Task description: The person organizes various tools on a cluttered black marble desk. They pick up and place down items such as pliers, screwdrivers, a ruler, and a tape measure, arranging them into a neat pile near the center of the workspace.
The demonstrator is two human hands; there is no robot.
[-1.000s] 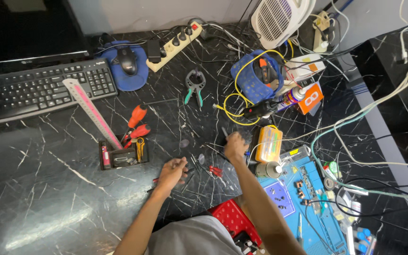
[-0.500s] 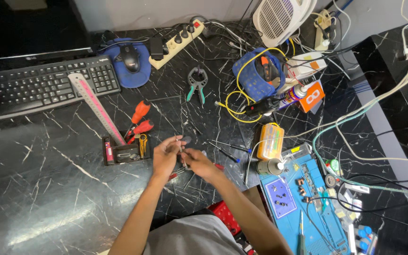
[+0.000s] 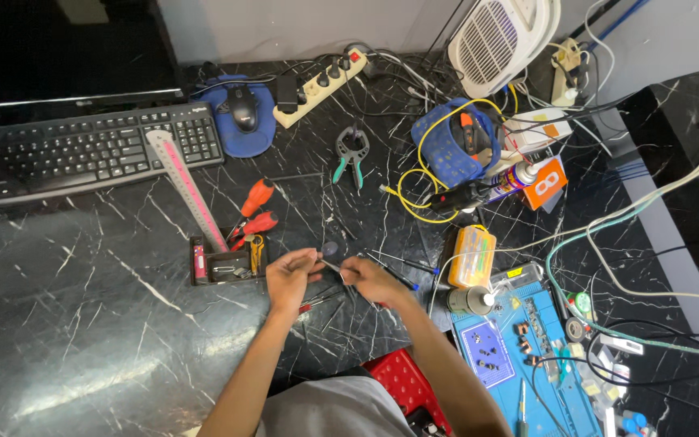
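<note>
A person's left hand (image 3: pixel 289 275) and right hand (image 3: pixel 368 281) meet over a black marble table (image 3: pixel 82 340), fingers pinched on the two ends of a thin metal tool (image 3: pixel 332 265) spanning between them. It looks slender enough to slip and fall among loose screwdrivers (image 3: pixel 402 279) just beside the right hand.

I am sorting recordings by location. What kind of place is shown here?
Probably an electronics repair desk. On the black marble-look table lie a blue work mat with small parts, red-handled pliers and many loose cables; both hands hold a thin tool.
</note>
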